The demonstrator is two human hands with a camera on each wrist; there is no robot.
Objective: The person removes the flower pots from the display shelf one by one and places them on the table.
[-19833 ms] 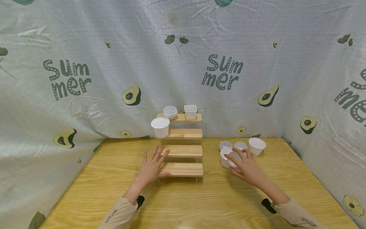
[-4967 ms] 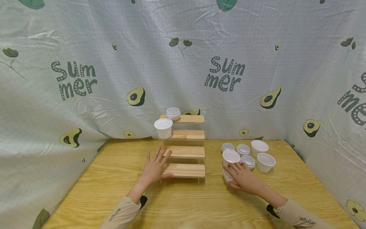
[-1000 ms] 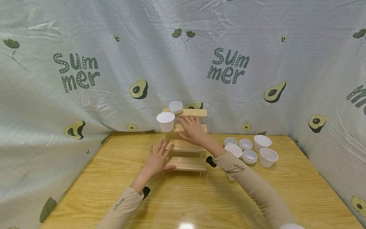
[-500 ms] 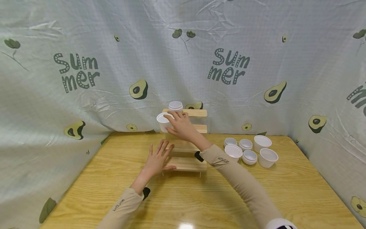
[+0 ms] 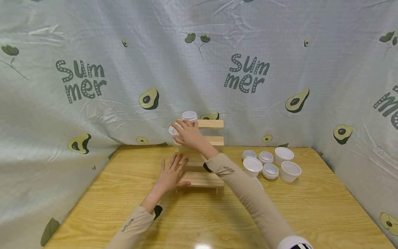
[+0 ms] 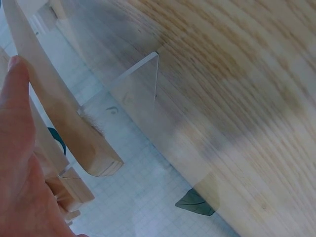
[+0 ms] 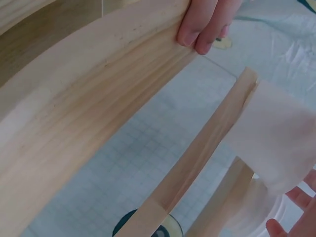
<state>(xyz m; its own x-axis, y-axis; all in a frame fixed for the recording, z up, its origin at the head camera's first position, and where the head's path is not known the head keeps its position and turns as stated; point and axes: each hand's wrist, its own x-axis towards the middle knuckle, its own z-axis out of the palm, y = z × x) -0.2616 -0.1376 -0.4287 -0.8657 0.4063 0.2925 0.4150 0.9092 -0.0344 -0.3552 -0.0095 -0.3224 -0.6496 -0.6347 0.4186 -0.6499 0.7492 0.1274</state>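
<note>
A white plastic cup [image 5: 173, 131] stands at the left end of the second-highest shelf of a stepped wooden display stand [image 5: 200, 178]. My right hand [image 5: 192, 137] grips it from the right, covering most of it; the right wrist view shows fingertips beside the cup [image 7: 274, 138]. Behind it, a round white jar [image 5: 189, 116] sits on the top shelf, partly hidden by the hand. My left hand [image 5: 169, 177] rests with spread, straight fingers on the stand's lower left side. Its fingers [image 7: 197, 24] also appear on a shelf edge in the right wrist view.
To the right on the wooden table [image 5: 192, 214] are several white containers, among them a round cup [image 5: 252, 166], a low jar [image 5: 270, 171] and a tapered cup [image 5: 290, 172]. A white-rimmed dish [image 5: 258, 183] is partly hidden by my right sleeve. A printed curtain [image 5: 124, 121] encloses the table.
The square white cup has left the top shelf since the earliest frame. Over the last second my right hand has moved left to the cup on the second-highest shelf. My left hand stays put.
</note>
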